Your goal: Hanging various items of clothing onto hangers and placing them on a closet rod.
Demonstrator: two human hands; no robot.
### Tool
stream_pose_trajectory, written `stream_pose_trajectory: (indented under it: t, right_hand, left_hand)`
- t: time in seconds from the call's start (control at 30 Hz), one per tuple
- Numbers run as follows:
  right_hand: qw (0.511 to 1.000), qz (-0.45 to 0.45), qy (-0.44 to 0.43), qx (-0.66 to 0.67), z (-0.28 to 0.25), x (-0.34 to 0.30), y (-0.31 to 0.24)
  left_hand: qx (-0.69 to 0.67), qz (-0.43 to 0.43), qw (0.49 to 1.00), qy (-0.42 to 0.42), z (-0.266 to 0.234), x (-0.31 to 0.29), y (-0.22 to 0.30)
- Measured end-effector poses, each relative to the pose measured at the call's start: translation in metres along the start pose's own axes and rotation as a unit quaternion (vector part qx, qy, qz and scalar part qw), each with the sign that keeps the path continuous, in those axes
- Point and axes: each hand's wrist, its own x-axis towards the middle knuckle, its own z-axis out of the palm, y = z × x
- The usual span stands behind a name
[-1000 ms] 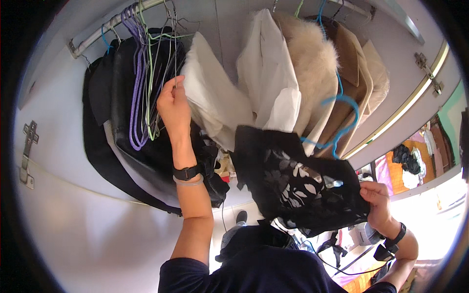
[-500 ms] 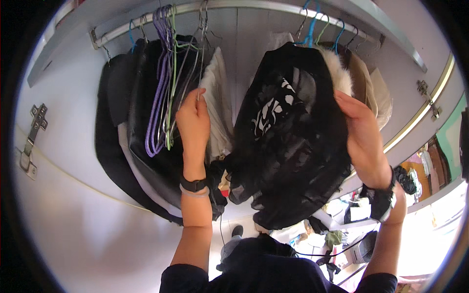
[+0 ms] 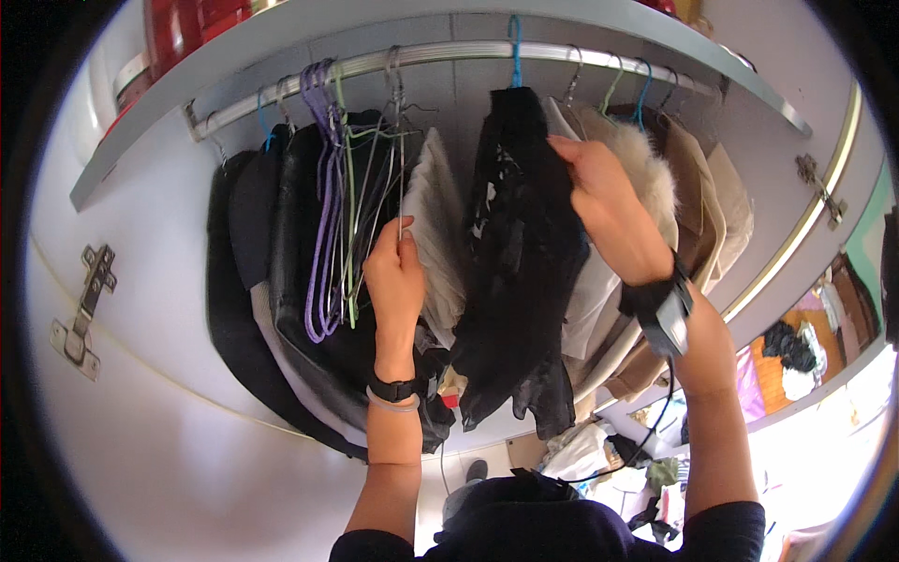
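Note:
A black sheer garment (image 3: 520,253) with white print hangs on a blue hanger (image 3: 515,56) hooked over the rod. My right hand (image 3: 609,201) is closed at its upper right edge, the thumb side against the cloth and some fingers hidden. To the left, my left hand (image 3: 395,276) is closed round the thin wire of a metal hanger (image 3: 403,169) that hangs from the rod without a garment. Purple hangers (image 3: 320,225) and a green hanger (image 3: 352,234) hang bare just left of that hand. A white pleated garment (image 3: 438,244) hangs between my two hands.
The metal rod (image 3: 449,53) runs below a grey shelf (image 3: 375,30). Dark jackets (image 3: 234,272) hang at the left; a white furry-collared garment (image 3: 651,173) and beige coats (image 3: 707,187) hang at the right. Hinges (image 3: 94,281) project at the sides. Clothes lie piled on the floor (image 3: 581,454).
The black garment has turned from broad side to nearly edge-on, uncovering pale clothes behind it. My right hand has moved up and left to its upper edge. The view has tilted upward.

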Motion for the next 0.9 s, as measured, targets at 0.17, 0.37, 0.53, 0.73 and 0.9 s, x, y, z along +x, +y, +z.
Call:
stream_pose_trajectory:
  t: [0.17,0.37,0.53,0.73,0.9]
  right_hand:
    - [0.901,0.218,0.215,0.306,0.009,0.005,0.029]
    - [0.970,0.195,0.120,0.078,0.014,-0.013,0.019]
    - [0.908,-0.150,0.172,-0.352,-0.057,-0.060,-0.003]
    - [0.880,0.050,0.257,-0.396,-0.195,-0.085,0.066]
    - [0.925,0.072,0.082,-0.364,-0.121,-0.070,0.078]
  left_hand:
    - [-0.014,0.023,1.000,-0.010,0.023,0.005,0.012]
    - [-0.130,-0.018,0.989,-0.069,0.015,-0.010,0.008]
    - [0.082,0.112,0.989,-0.048,0.004,-0.041,0.033]
    - [0.032,0.318,0.918,-0.233,0.063,-0.074,0.126]
    - [0.176,0.346,0.897,-0.212,0.130,-0.085,0.155]
